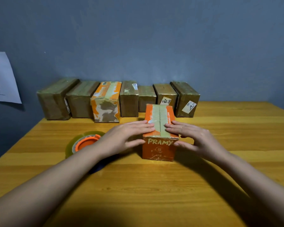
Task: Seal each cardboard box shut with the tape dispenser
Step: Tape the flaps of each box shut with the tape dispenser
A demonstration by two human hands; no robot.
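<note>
The orange "PRAMY" box [159,149] sits upright mid-worktop with its top flaps closed and old tape strips on both sides of the centre seam. Behind it there's a row of seven boxes [129,99] along the wall, mostly brown and wrapped in glossy tape, one orange and white. The tape dispenser [84,143], a clear roll on an orange core, lies flat left of the orange box.

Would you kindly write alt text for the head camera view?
Both hands, left hand and right hand, press flat on the top flaps of an orange box on a wooden table. A tape dispenser lies to its left; seven boxes line the wall behind.
</note>
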